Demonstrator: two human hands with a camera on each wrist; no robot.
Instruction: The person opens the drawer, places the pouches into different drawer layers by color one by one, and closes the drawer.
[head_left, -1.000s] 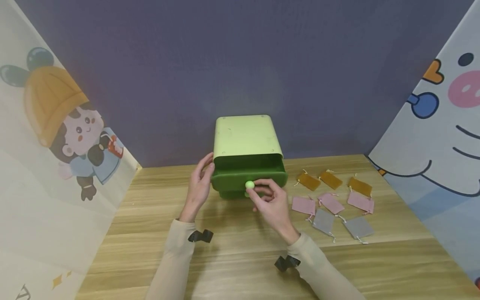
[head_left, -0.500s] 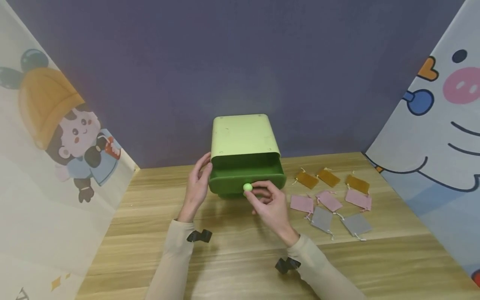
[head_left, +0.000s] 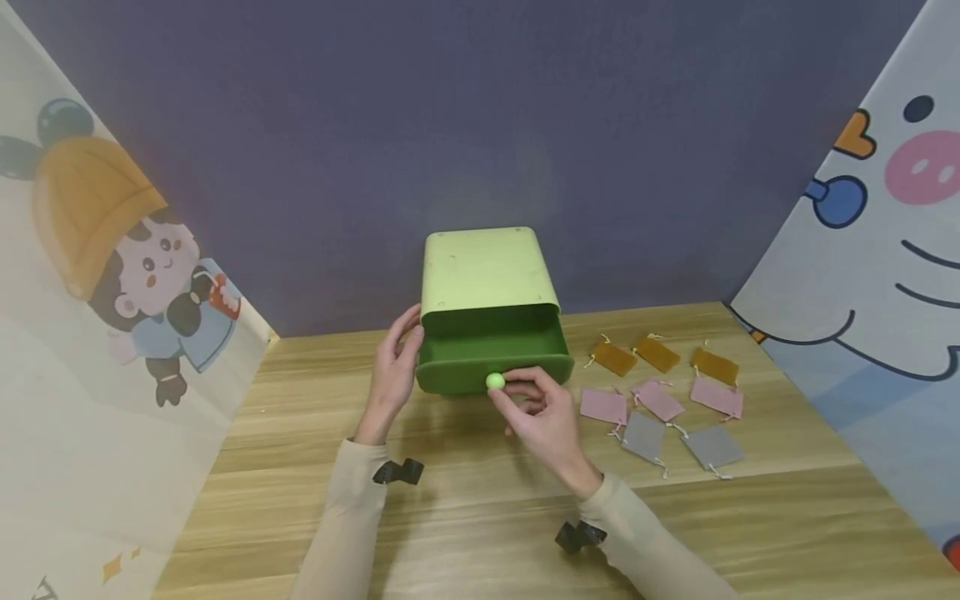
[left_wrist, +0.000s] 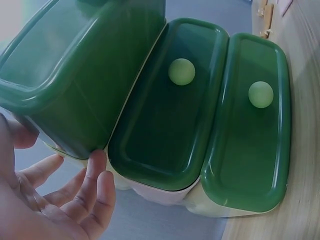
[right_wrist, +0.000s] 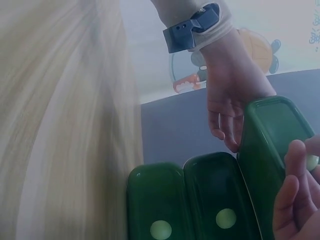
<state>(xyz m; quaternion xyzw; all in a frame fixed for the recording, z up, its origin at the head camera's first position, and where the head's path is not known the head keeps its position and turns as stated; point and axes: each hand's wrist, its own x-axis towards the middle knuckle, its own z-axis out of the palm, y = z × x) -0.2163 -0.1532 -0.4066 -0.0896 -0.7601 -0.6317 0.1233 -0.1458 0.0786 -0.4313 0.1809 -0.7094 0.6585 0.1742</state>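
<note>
A small desktop drawer cabinet (head_left: 487,271) with a pale green shell stands against the back wall. Its dark green top drawer (head_left: 450,377) is pulled out, and no contents show in the part I see. My right hand (head_left: 547,417) pinches that drawer's round light green knob (head_left: 495,381) between thumb and fingers. At the cabinet's left side, my left hand (head_left: 393,371) steadies the shell with extended fingers. Two lower drawers show in the left wrist view, the middle drawer (left_wrist: 155,130) and the bottom drawer (left_wrist: 245,155), both pushed in.
Right of the cabinet, small drawstring pouches lie on the wooden table (head_left: 300,500) in rows: three orange pouches (head_left: 657,355), three pink pouches (head_left: 603,406) and two grey pouches (head_left: 712,447). Cartoon-printed panels flank the table, and a dark blue wall (head_left: 337,167) stands behind.
The top drawer has slid further out toward me, with my right hand drawing back on its knob. My left hand keeps its place at the cabinet's side.
</note>
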